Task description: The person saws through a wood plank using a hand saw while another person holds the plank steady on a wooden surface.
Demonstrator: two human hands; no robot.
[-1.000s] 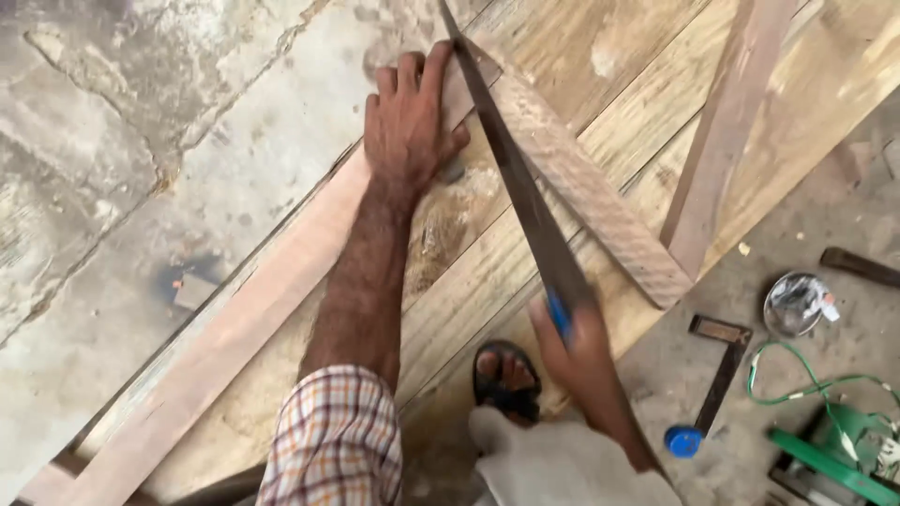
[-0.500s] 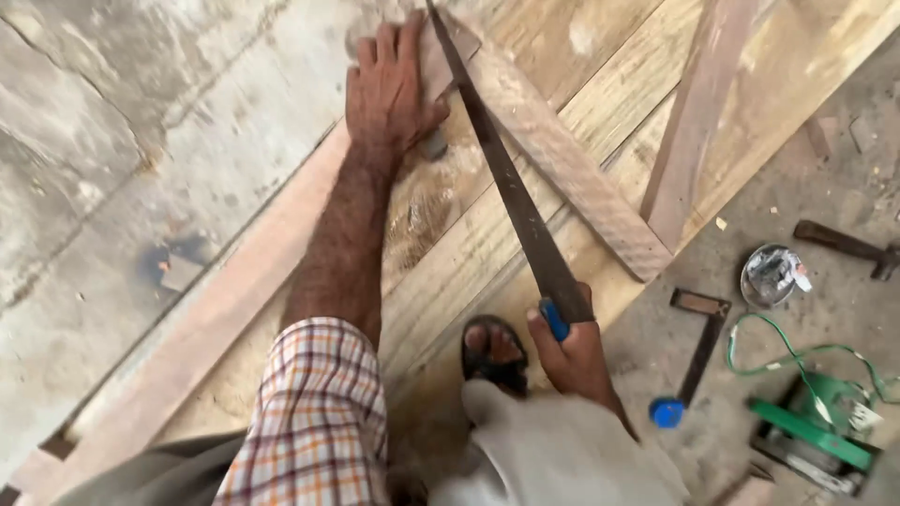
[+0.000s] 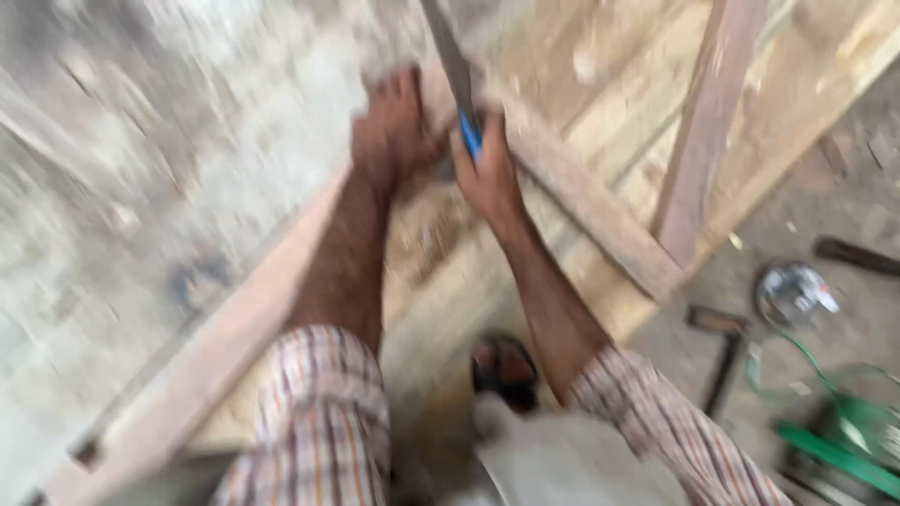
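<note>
The picture is blurred by motion. My left hand (image 3: pixel 394 136) presses flat on a long reddish wooden plank (image 3: pixel 234 347) that runs diagonally from lower left to upper right. My right hand (image 3: pixel 489 173) grips the blue handle of a hand saw (image 3: pixel 455 70), now close beside the left hand, with the blade running up and out of the top edge. Pale sawdust lies on the boards just below both hands. A second plank (image 3: pixel 586 201) slants down to the right from the saw.
Wide pale boards (image 3: pixel 600 56) lie under the planks, with another upright batten (image 3: pixel 703 122). My sandalled foot (image 3: pixel 504 370) stands on the boards' edge. On the ground at right lie a try square (image 3: pixel 722 361), a round metal object (image 3: pixel 792 292) and a green power tool (image 3: pixel 834 450) with cord.
My right hand has pushed the saw forward, from low near my foot up to beside my left hand. The camera has swung and blurred. The left hand has stayed on the plank.
</note>
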